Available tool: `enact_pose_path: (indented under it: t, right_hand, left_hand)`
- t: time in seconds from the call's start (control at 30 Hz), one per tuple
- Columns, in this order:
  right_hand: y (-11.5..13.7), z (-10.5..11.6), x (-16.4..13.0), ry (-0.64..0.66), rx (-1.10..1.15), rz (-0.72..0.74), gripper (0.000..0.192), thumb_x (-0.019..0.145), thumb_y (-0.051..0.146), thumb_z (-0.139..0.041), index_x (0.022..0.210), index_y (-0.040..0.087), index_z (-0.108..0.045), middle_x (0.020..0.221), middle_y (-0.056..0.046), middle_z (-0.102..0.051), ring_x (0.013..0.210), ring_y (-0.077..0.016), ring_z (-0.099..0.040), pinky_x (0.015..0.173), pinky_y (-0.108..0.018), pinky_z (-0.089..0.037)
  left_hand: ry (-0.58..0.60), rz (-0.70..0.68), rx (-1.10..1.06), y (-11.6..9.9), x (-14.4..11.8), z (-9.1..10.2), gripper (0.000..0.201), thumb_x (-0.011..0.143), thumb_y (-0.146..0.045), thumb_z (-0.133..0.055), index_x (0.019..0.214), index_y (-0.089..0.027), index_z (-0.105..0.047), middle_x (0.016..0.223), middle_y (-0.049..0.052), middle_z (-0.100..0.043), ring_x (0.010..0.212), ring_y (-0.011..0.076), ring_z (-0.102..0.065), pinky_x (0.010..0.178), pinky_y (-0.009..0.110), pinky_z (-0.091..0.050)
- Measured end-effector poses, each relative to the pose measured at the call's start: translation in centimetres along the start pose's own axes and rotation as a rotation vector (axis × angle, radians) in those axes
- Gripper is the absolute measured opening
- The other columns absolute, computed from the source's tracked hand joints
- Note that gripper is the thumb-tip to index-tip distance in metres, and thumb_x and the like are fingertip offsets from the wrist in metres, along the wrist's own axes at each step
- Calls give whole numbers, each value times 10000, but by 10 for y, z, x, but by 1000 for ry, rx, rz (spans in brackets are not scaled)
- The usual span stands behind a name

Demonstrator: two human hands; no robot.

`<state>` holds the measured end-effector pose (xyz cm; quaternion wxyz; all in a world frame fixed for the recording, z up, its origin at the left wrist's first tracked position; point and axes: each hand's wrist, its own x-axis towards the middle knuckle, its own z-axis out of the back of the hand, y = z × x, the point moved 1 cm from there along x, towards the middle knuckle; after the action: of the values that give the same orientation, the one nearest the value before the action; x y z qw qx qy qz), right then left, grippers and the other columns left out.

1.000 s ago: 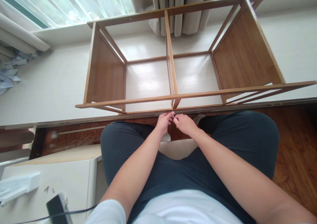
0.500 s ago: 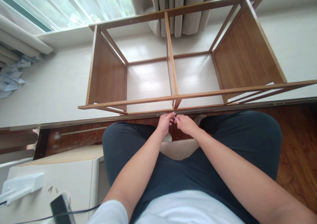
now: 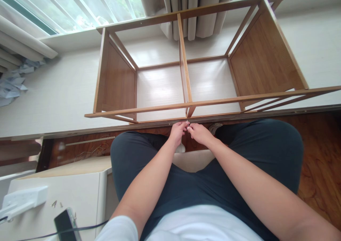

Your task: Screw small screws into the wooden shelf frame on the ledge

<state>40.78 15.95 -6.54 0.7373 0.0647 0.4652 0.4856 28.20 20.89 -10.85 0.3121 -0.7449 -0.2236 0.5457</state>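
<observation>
A thin pale piece [image 3: 188, 124] sits between the two hands, just on the near side of the wooden frame [image 3: 218, 100], about in line with its middle upright [image 3: 185, 61]. From where I stand its long axis seems to point toward that upright — the right hand [image 3: 199, 133] appears to pinch it, while the left hand's [image 3: 178, 132] fingers curl close alongside, gripping or not, I can't tell.

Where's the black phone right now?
The phone is at the bottom left of the head view, on the white cabinet, with a dark cable crossing in front and small metal pieces just above it in the picture.
</observation>
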Motion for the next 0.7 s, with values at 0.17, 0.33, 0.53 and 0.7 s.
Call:
enact_pose_path:
  t: [0.17, 0.33, 0.53, 0.7]
  right_hand:
    - [2, 1, -2, -38, -61, -23, 313, 984, 489, -493, 938, 222, -650, 975, -74, -745, 857, -211, -662, 691, -276, -395]
    - [4, 3, -4, -49, -104, -51, 309, 971, 510, -522, 992, 229, -648, 1023, -88, -745, 931, -250, -676, 722, -301, -427]
    - [5, 5, -5, -81, -146, -89, 368, 959, 572, -521, 1020, 229, -640, 1040, -103, -740, 967, -283, -684, 761, -340, -465]
    - [5, 7, -7, -95, -180, -121, 401, 945, 606, -526, 1013, 225, -634, 1014, -114, -735, 958, -296, -690, 774, -362, -481]
  left_hand:
    - [0, 6, -33, 2, 1, 0, 364, 592, -439, -844, 782, -145, -744, 715, 40, -652, 586, 92, -489, 521, 228, -252]
    - [6, -1, -28, 4, 3, 0, 365, 602, -442, -841, 783, -140, -743, 710, 36, -643, 578, 86, -478, 518, 229, -245]
    - [-4, 4, -19, 3, 3, -1, 377, 608, -452, -848, 797, -144, -743, 692, 19, -620, 578, 86, -477, 521, 229, -255]
    - [2, -3, -34, 2, 2, -1, 345, 608, -432, -846, 764, -147, -730, 701, 16, -609, 572, 80, -469, 514, 231, -243]
